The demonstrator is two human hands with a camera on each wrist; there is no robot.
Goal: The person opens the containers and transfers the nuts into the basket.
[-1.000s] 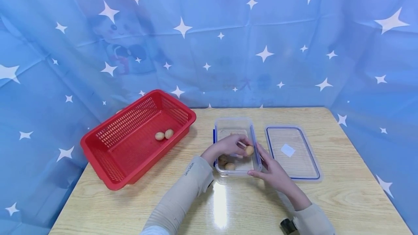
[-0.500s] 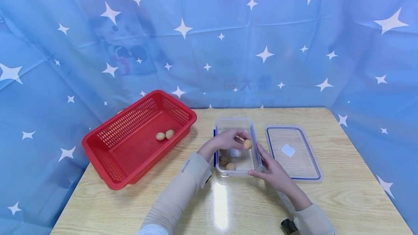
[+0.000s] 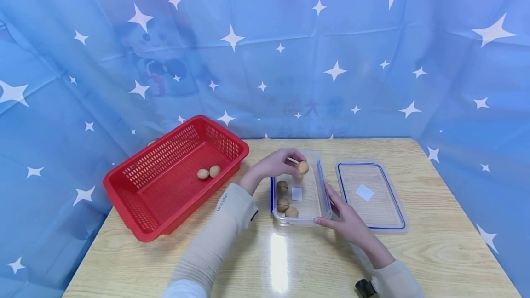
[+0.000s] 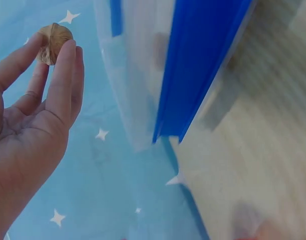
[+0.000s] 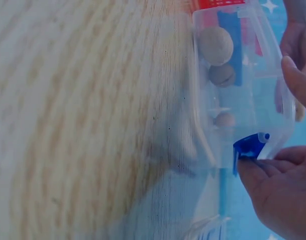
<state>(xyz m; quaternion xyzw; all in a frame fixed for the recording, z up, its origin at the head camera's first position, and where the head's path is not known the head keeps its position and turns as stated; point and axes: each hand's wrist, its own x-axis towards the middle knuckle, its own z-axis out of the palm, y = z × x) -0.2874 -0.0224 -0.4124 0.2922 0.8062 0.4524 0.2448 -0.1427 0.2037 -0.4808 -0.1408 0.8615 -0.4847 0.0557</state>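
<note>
My left hand [image 3: 278, 162] pinches a walnut [image 3: 303, 168] with its fingertips, over the far part of a clear plastic food container [image 3: 323, 183]. The left wrist view shows that walnut [image 4: 55, 44] between thumb and fingers. Inside the container, along its left side, lie three walnuts, one of them the nearest walnut [image 3: 291, 212]. My right hand [image 3: 347, 219] holds the container's near right corner, thumb at the front and fingers along the right wall. Seen from the right wrist, its thumb lies against a blue clip [image 5: 250, 146].
A red perforated basket [image 3: 174, 215] stands at the left with two walnuts, including the right-hand walnut [image 3: 214, 171]. Right of the container lies a clear lid [image 3: 383, 213] with a blue seal. A blue starred curtain [image 3: 290, 59] hangs behind the wooden table [image 3: 439, 197].
My left hand has moved up and to the left with the walnut, away from the container's right wall, uncovering another walnut on the left side. The right hand stays put.
</note>
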